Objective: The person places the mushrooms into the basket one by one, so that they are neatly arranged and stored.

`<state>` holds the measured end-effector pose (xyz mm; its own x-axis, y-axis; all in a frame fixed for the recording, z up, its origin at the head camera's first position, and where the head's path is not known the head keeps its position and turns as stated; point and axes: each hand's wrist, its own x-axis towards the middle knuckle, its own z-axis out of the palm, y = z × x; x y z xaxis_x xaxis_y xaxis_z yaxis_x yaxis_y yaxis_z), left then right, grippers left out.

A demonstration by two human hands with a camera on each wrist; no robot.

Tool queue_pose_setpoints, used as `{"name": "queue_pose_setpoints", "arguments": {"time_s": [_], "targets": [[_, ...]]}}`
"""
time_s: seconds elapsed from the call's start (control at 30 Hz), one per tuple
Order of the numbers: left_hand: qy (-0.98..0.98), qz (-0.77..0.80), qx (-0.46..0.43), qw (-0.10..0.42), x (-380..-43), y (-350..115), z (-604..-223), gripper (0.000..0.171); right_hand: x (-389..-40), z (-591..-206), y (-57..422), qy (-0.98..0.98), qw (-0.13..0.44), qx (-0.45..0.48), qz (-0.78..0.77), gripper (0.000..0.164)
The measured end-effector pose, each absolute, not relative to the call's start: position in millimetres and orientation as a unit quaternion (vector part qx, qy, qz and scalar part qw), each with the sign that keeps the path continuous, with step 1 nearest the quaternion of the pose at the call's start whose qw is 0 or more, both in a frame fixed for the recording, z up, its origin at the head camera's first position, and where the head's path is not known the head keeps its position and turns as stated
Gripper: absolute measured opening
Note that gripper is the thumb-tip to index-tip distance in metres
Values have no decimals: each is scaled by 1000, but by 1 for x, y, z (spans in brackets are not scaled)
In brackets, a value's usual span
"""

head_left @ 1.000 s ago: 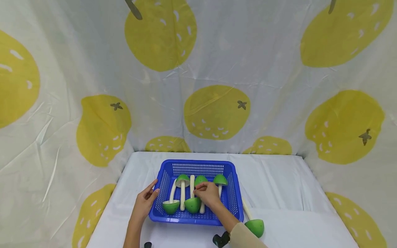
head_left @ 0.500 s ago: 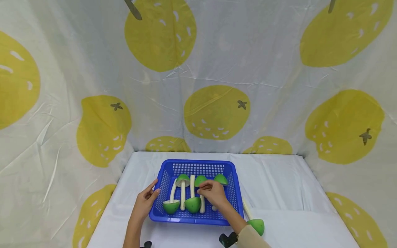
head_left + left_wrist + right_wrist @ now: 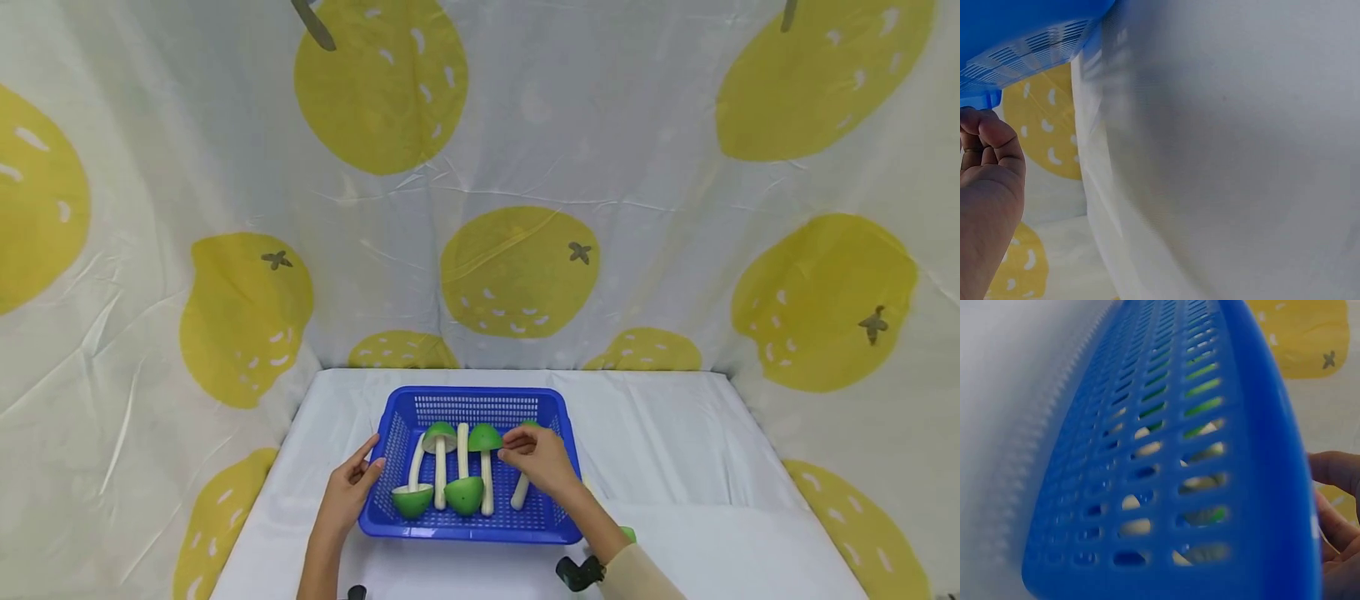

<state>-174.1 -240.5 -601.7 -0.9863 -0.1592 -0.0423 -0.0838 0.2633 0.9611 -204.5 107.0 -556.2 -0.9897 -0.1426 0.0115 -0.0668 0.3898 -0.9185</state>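
A blue plastic basket [image 3: 467, 535] holds several toy mushrooms with green caps and white stems. Four-sided rim and slotted walls show. The left hand [image 3: 348, 492] grips its left rim; in the left wrist view, that hand's curled fingers [image 3: 1000, 139] meet the rim from below. Over the basket's right half hovers the right hand [image 3: 542, 460], thumb and fingertips slightly apart, with nothing seen between them. Beneath it lies the rightmost mushroom [image 3: 520, 493], partly hidden. Left of the fingertips is another mushroom [image 3: 486, 437], cap toward the back.
Outside the basket's right side, a further green cap [image 3: 628, 533] shows behind the right forearm. White cloth [image 3: 667, 450] covers the table. A curtain with yellow fruit prints [image 3: 525, 271] hangs around it. Dark devices [image 3: 580, 573] are worn at the wrists.
The right hand has moved right, away from the mushroom near the middle, to above the rightmost one. That rightmost stem now slants. The left hand stays on the rim.
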Motion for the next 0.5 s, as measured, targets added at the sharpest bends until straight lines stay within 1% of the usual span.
{"name": "queue_pose_setpoints", "arguments": {"time_s": [0.23,0.5], "targets": [[-793,-604,73,30,-173,-241,-601,55,-201,-546,121,835,27,-65,-546,21],[-793,-604,72,32,-174,-241,-601,55,-200,-539,136,832,14,-75,-549,22]]}}
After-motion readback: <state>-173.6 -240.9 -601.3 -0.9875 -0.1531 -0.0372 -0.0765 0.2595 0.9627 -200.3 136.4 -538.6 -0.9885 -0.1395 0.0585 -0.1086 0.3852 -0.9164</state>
